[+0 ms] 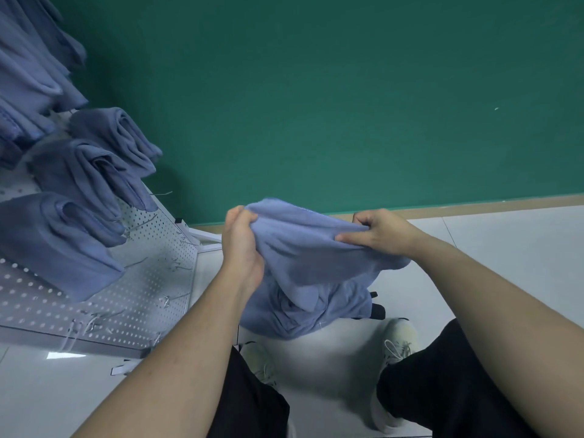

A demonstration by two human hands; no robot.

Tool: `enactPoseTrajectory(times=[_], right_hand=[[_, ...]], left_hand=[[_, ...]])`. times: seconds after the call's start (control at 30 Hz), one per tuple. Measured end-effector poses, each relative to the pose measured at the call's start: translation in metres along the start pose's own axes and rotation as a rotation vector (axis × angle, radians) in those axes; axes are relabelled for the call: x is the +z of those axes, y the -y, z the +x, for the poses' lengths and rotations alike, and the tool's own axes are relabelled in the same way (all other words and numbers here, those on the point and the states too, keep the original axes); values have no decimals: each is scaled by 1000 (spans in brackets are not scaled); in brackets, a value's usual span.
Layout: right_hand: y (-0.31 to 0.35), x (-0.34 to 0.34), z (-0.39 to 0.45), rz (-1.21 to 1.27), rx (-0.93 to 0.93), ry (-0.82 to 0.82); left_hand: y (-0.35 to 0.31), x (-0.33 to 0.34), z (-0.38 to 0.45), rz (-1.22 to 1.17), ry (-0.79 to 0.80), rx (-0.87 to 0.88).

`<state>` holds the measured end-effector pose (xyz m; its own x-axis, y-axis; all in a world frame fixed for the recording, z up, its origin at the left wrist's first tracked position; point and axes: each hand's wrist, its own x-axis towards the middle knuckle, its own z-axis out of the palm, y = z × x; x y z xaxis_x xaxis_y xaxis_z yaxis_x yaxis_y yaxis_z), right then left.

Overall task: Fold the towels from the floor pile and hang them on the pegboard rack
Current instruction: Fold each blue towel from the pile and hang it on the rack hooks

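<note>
While gripping the blue towel [316, 245] up over the floor pile [303, 311] — left hand [243, 245] bunching one end, right hand [379, 232] pinching the other — could easily lose the edges and end up lopsided. No containers anywhere — just folded towels [57, 245] already hung on the pegboard rack [151, 279] hooks.

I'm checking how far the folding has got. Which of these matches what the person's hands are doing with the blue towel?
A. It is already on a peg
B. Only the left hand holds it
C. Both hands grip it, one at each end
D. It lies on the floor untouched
C: the left hand and the right hand each clutch an end of the blue towel, held up above the floor pile.
</note>
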<state>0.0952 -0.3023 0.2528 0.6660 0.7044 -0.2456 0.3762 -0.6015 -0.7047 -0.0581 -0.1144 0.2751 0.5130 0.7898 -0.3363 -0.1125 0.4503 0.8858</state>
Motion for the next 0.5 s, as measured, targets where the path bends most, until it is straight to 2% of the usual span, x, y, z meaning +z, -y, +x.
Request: enactPoseTrajectory(times=[0.1,0.2,0.33,0.5], right_hand=[[-6,-8,-2,-84,10,116],[-12,-11,-2,-153,50,144],[-16,-15,-2,-5,116,48],[-23,-21,-4,284,189,-126]], left_hand=[[2,-5,9,43,-64,-68],[0,-7,11,22,-69,-144],[-8,-6,5,-110,-30,-162],[-8,-12,14,5,18,-120]])
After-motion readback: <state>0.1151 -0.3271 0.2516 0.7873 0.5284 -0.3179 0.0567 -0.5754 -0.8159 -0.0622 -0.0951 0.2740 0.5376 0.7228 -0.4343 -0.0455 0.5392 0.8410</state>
